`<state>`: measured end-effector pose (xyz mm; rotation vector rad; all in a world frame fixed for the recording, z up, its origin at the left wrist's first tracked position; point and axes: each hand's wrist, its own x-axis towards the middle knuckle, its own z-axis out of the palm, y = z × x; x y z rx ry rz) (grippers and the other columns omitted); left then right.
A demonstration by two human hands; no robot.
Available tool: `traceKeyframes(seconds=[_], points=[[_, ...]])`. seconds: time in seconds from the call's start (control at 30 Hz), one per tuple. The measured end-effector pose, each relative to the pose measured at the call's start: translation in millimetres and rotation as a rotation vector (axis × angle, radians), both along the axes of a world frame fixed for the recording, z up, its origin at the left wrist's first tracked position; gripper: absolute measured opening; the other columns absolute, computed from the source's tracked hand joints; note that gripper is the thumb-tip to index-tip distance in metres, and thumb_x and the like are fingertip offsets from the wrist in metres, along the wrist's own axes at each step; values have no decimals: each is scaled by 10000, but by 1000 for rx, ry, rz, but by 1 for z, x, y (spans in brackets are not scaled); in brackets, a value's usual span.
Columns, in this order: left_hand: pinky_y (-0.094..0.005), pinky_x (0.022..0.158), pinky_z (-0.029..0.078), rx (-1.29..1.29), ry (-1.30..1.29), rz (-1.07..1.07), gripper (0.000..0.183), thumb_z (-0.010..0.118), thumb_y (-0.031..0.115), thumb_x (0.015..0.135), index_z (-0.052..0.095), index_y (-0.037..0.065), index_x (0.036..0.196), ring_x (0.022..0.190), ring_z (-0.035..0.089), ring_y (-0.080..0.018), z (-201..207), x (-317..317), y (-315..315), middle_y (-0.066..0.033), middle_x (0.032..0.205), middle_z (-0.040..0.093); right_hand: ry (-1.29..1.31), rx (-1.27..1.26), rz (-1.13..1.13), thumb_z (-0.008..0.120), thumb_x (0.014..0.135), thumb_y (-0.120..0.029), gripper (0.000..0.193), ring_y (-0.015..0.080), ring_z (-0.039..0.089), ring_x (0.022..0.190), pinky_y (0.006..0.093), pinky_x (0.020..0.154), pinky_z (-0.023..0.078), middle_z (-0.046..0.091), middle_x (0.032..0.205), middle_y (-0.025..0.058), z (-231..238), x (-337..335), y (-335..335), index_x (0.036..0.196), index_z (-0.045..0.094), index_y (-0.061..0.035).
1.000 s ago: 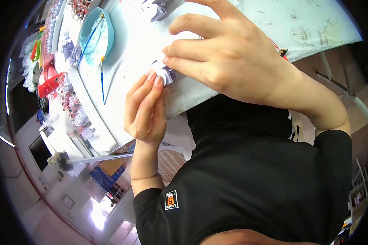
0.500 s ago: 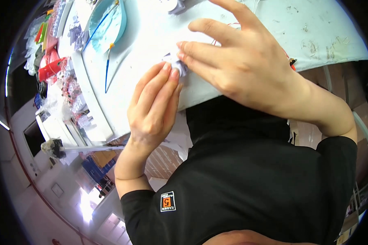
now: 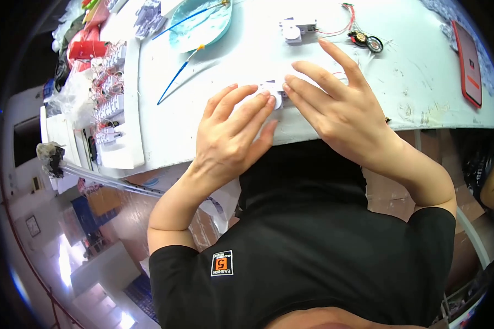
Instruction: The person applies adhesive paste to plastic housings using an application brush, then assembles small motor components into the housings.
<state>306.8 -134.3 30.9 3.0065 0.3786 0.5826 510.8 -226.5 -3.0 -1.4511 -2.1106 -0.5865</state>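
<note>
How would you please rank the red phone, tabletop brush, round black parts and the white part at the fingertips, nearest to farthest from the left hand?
Head view, from the left hand:
1. White part: at its fingertips.
2. Tabletop brush: up and left.
3. Round black parts: up and right.
4. Red phone: far right.

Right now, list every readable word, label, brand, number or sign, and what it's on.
Patch on black shirt: lettering plus a digit on an orange square, upside down here; wording not copied out.
Red phone: small marks, too small to read.
Framed wall square: too small.
Dark cloth, right edge: pale marks, too blurred.
Nearest white part: no readable text.
</note>
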Motion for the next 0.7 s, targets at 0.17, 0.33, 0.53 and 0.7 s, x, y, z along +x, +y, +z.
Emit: traceKeyframes(seconds=[0.17,0.33,0.53,0.7], points=[[-465,1007,451,103,-33,-11,260,778,100,753,739,25,999,1069,652,-232,-1,11,5,-42,1063,697,73,10,19,652,787,-122,166,170,603,1091,499,1170,339,682,971,9,0,6,4,909,737,-49],[-477,1032,410,34,-86,10,215,773,105,778,741,41,980,1109,628,-240,-2,5,4,-35,1031,691,306,-264,31,676,840,-32,232,213,578,1163,461,1125,374,704,1124,-27,19,20,7,1051,746,-97],[-459,1030,402,-10,-161,62,247,769,110,792,736,54,1030,1135,607,-252,-11,-4,-2,-35,1040,680,274,-202,-31,626,811,38,436,228,557,1220,454,1142,347,686,1222,-2,19,0,-1,1208,716,-119],[-423,1016,429,-154,-184,94,301,782,72,794,744,78,1093,1177,604,-269,-15,-7,-4,-47,1096,707,100,-189,-76,644,798,6,432,183,585,1157,470,1162,319,696,1196,-45,3,-11,-4,1191,728,-153]])
